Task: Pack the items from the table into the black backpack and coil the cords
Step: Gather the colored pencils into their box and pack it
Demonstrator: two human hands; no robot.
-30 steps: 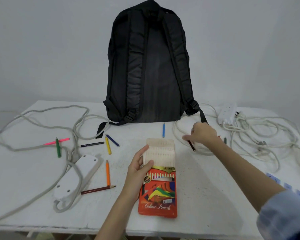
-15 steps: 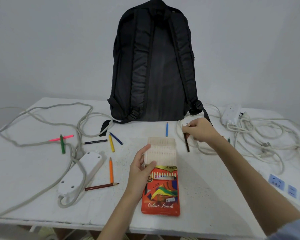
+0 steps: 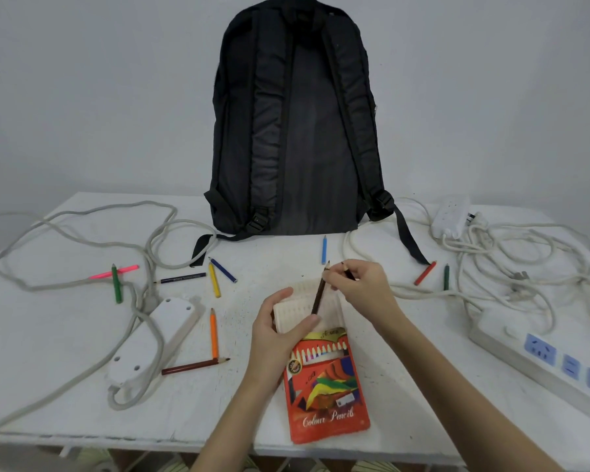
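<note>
White table (image 3: 65, 335), right hand (image 3: 361, 291) half-hiding pencils (image 3: 319, 294), tray (image 3: 297, 311) partly covered

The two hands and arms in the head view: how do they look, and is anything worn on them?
The left hand and the right hand are bare: no gloves, rings, watch or bracelet show on the fingers or wrists. Both forearms are uncovered as far as the bottom edge of the picture, and no sleeve is in view now.

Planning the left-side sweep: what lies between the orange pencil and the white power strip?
Bare tabletop between orange pencil and white power strip, per the head view.
</note>
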